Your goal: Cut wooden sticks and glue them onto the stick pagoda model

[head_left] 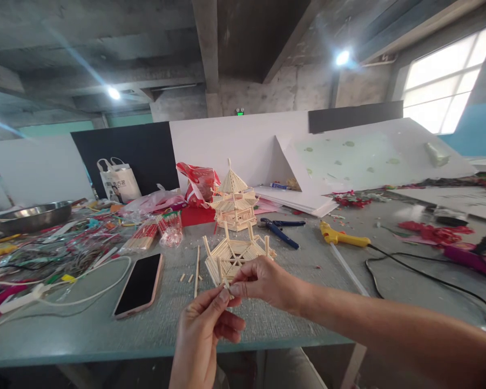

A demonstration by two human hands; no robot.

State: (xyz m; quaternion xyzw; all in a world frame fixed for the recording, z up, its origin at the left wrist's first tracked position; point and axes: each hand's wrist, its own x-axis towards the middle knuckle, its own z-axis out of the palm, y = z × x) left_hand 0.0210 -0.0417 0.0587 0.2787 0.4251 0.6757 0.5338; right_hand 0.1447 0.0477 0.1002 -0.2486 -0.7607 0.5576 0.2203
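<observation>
1. Sticks form a flat wooden roof piece (231,258); the left hand (204,335) and right hand (263,281) both pinch its near edge above the table (105,329).
2. Behind it stands a small stick tower (234,202).
3. A phone (140,284) lies to the left, a glue gun (342,236) to the right.
</observation>
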